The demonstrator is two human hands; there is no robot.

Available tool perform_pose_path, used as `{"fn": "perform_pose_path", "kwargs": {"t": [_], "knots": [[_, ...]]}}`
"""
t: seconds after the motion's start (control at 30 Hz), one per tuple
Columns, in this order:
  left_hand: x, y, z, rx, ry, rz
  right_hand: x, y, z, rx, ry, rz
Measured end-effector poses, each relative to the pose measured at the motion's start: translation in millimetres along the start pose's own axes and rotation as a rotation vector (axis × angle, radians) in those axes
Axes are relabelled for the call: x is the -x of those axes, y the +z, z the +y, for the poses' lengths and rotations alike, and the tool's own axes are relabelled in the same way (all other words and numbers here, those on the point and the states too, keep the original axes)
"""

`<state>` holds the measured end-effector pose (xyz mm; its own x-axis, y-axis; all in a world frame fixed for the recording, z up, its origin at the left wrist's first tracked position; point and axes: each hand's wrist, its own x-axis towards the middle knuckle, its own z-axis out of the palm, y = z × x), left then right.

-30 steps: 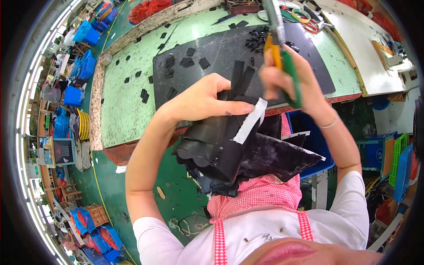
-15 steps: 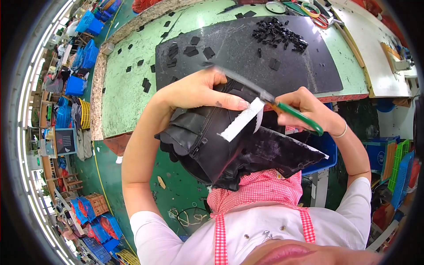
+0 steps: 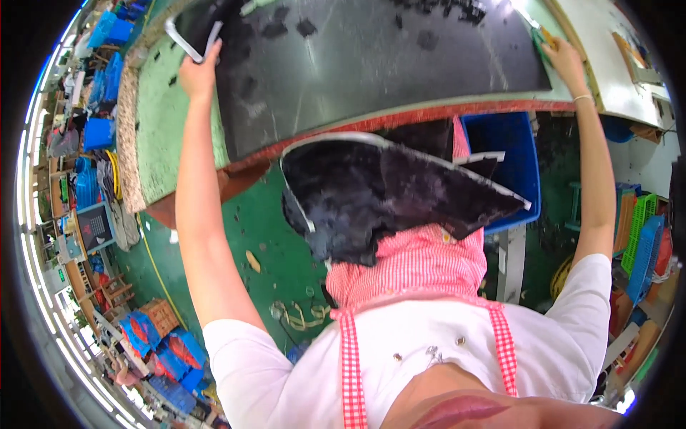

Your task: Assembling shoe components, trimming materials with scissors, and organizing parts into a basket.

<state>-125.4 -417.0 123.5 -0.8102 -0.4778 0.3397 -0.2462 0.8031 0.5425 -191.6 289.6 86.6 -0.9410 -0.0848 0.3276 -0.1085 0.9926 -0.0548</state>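
At the far left of the table, my left hand point(image 3: 199, 75) pinches the edge of a black leather piece point(image 3: 199, 30) with white edging, blurred by motion. On the far right my right hand point(image 3: 568, 68) is closed around scissors point(image 3: 537, 39) with green and orange handles. Their blades point away toward the top of the view, and whether they are apart is not clear. Across my lap, over a pink checked apron point(image 3: 429, 264), lies a larger black sheet point(image 3: 357, 189) with a white band along its edge. Neither hand touches it.
A dark mat point(image 3: 343, 79) covers much of the green tabletop point(image 3: 164, 121), with small black scraps on it. Under the table's front edge stands a blue bin point(image 3: 511, 186). Cords point(image 3: 300, 314) lie on the floor; blue crates point(image 3: 168, 365) stand at left.
My hands have moved apart and forward, left hand to the far left with the leather piece, right hand with the scissors to the far right. The black sheet on my lap is uncovered.
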Motion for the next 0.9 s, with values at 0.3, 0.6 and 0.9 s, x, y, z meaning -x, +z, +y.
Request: {"fn": "perform_pose_path", "kwargs": {"t": [0.3,0.6,0.9], "knots": [[199.0,-91.1,8.8,0.273,0.585,-0.469,116.8,-87.9,-209.1,-0.821,-0.125,-0.332],[271.9,-70.5,23.1,-0.174,0.829,-0.929,242.5,-80.1,-365.1,-0.604,-0.734,-0.493],[223.5,-86.5,80.6,0.337,0.979,-0.54,222.6,-83.5,-319.9,-1.394,-0.287,-0.903]]}}
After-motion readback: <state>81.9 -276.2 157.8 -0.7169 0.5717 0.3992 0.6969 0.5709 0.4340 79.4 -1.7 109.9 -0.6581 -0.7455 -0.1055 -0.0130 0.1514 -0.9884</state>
